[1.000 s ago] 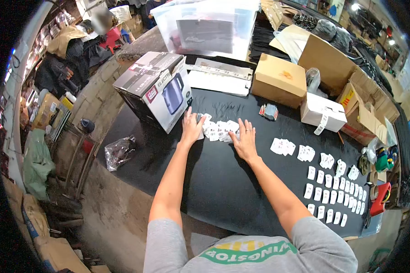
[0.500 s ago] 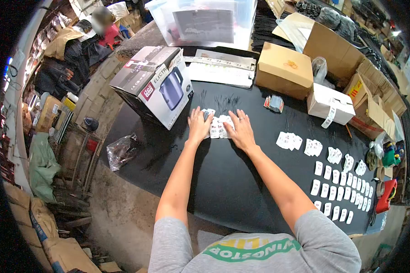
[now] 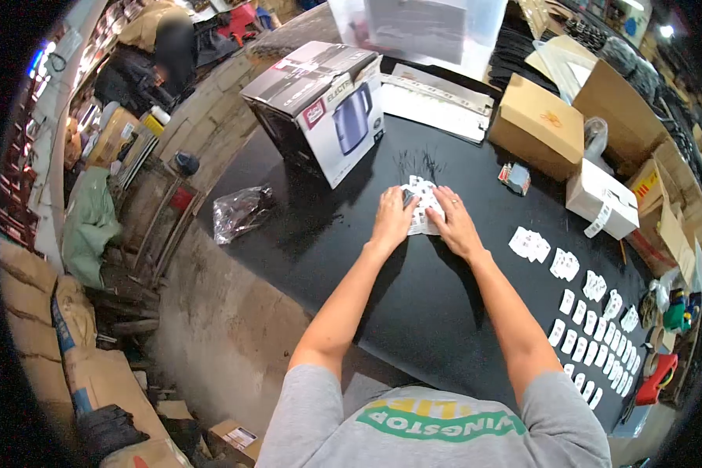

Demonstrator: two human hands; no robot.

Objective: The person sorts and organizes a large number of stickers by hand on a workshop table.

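Note:
A bunch of white printed tags (image 3: 423, 222) with thin black strings (image 3: 420, 162) fanning out behind it lies on the black table (image 3: 413, 288). My left hand (image 3: 392, 218) presses on its left side, the thumb near a small grey piece. At its right side my right hand (image 3: 456, 224) rests with fingers extended over the tags. Both hands touch the bunch from either side. To the right, small piles of similar tags (image 3: 529, 244) and rows of single tags (image 3: 568, 300) are laid out.
An electric kettle box (image 3: 320, 109) stands left behind my hands, with a clear plastic bag (image 3: 240, 212) nearer the table's left edge. Behind are a clear bin (image 3: 421, 35) and white sheets (image 3: 437, 101). A brown box (image 3: 537, 125) and white box (image 3: 600, 199) stand right.
The camera view has turned, so the table appears shifted. My hands have moved closer together, and the tags between them are gathered into a tighter bunch.

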